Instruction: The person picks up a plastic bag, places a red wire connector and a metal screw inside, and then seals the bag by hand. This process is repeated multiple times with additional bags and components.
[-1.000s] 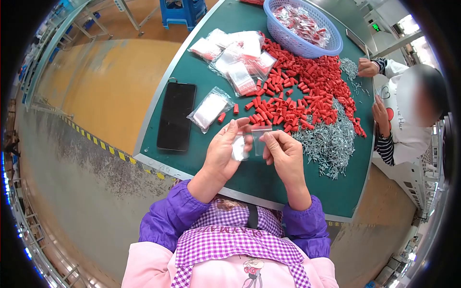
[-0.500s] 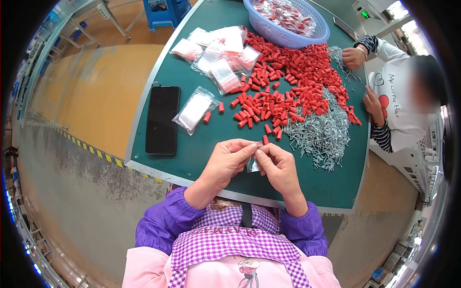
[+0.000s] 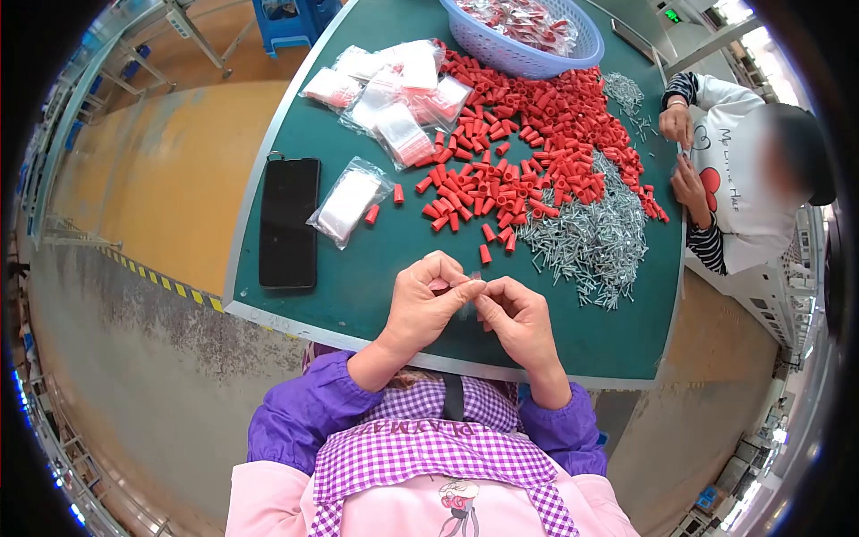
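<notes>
My left hand (image 3: 427, 300) and my right hand (image 3: 516, 319) meet over the near part of the green table (image 3: 358, 268). Both pinch a small clear plastic bag (image 3: 468, 295) between their fingertips; most of the bag is hidden by the fingers. Just beyond my hands lies a spread of red plastic caps (image 3: 528, 134) and a heap of small silver screws (image 3: 586, 237).
A black phone (image 3: 289, 222) lies at the table's left edge, beside a clear bag (image 3: 347, 201). Several filled bags (image 3: 394, 94) lie further back, with a blue basket (image 3: 523, 31) of packed bags behind. Another person in a white top (image 3: 734, 170) works at the right edge.
My hands have come together and drawn nearer to me; the small bag, held spread between them a second ago, is now pinched close between the fingertips.
</notes>
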The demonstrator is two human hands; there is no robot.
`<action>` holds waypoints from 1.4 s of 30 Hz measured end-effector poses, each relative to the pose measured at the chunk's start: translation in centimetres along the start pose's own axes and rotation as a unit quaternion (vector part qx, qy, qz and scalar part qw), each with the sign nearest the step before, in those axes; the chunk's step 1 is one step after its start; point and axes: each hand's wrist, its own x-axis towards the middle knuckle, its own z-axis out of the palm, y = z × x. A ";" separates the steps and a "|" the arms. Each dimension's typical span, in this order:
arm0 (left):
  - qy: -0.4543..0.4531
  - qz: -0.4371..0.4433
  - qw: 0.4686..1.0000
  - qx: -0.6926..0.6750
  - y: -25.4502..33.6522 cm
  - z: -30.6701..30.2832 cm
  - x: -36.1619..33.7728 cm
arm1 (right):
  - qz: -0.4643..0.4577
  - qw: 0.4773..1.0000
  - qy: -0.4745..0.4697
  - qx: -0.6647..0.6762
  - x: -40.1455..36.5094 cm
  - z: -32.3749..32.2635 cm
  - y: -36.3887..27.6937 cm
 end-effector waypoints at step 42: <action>-0.040 -0.107 0.992 0.053 2.1 0.5 0.8 | 0.042 0.967 0.103 0.229 5.3 -6.8 -1.4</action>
